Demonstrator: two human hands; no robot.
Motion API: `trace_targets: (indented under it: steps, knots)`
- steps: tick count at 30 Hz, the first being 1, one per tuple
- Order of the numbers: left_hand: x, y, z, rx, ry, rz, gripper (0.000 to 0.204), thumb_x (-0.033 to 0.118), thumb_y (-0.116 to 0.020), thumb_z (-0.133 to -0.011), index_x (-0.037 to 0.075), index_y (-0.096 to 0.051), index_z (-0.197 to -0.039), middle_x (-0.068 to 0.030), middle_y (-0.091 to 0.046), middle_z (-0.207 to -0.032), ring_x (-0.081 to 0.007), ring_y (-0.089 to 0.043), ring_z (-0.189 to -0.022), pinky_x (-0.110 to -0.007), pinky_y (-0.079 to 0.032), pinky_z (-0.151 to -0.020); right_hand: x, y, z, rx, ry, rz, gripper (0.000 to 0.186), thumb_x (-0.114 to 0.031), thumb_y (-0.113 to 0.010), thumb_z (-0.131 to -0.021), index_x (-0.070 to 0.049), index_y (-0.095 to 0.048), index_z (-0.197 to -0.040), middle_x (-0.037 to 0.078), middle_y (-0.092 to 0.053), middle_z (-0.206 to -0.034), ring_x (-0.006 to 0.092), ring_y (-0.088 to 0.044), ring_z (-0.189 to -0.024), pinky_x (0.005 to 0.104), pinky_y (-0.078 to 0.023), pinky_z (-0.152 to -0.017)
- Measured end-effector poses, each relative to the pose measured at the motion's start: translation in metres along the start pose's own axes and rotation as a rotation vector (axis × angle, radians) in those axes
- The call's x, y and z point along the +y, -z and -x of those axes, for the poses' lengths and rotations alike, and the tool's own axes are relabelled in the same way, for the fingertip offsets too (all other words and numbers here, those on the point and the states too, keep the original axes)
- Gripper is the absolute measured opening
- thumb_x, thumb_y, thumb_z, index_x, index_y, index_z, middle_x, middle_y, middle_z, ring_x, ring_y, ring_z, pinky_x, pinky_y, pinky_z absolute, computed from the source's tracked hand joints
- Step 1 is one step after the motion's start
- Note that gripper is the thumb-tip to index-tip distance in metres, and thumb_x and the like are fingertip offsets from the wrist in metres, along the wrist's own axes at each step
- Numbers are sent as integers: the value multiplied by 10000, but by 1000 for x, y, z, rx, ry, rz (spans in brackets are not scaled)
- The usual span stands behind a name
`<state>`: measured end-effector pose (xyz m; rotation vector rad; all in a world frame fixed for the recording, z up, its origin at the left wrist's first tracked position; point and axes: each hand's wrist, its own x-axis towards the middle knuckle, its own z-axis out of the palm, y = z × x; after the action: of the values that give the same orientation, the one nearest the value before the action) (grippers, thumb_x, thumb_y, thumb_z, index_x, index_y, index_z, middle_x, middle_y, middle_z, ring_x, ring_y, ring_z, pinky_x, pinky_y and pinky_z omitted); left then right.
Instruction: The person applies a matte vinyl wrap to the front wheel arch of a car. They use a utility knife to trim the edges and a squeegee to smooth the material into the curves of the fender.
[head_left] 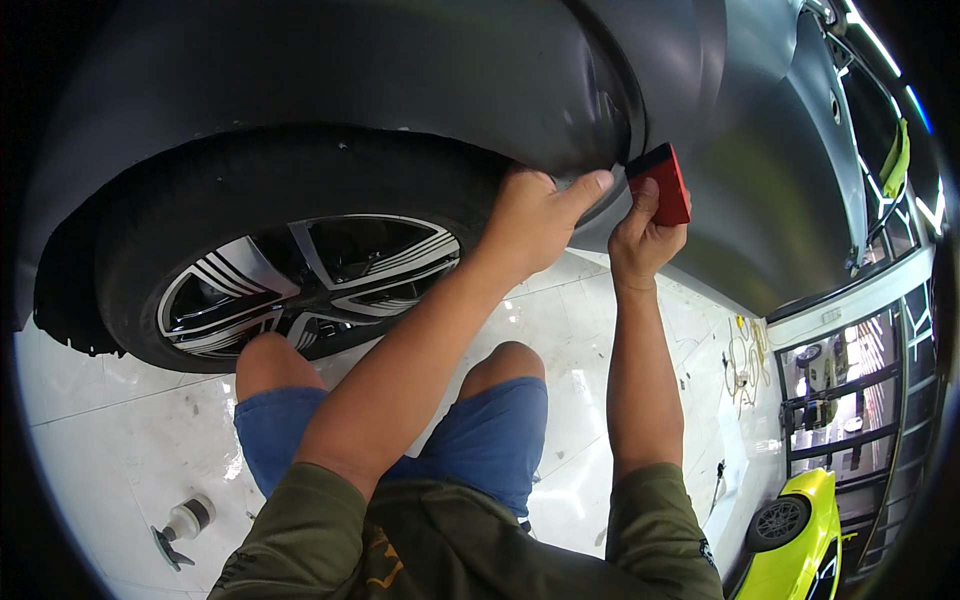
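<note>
My right hand (650, 235) grips a red squeegee (668, 195) with a black edge strip. That black edge is up against the matte dark grey body panel (715, 190) of a car, beside the curved dark seam. Just left of it, my left hand (530, 220) is closed at the rear edge of the wheel arch. Its thumb lies along the panel, pointing at the squeegee, while the curled fingers are mostly hidden. Below the fender (330, 65) sits the tyre (130, 270) with its black and silver wheel rim (320, 285).
A spray bottle (188, 518) lies on the pale tiled floor (90, 440) at lower left. A yellow cord or hose (742, 360) is on the floor at right. Farther off stand a bright yellow-green car (800, 540) and glass doors (840, 400). A green cloth (897, 160) hangs at upper right.
</note>
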<state>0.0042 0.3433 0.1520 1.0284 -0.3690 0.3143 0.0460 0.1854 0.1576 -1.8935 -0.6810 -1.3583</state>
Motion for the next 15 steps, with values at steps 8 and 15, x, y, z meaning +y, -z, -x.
trace_targets:
  steps: [8, 15]
  knots:
    - [-5, 2, -11, 35, -4, 43, 198, 140, -652, -911, -42, -673, -986, -34, -670, -974, -96, -578, -873, -253, -458, -798, 11, -1, -6, -5, 206, 123, 174, -20, -616, -913, 1, -602, -1085, 152, -633, -1007, 255, -628, -866, 319, -509, -767]
    - [-10, 4, -12, 25, -31, 65, 192, 120, -638, -915, -47, -665, -1007, -32, -664, -990, -99, -576, -886, -253, -454, -822, 11, -5, -7, 45, 346, 217, 232, 36, -628, -874, -12, -573, -1095, 171, -628, -998, 297, -628, -849, 352, -517, -735]
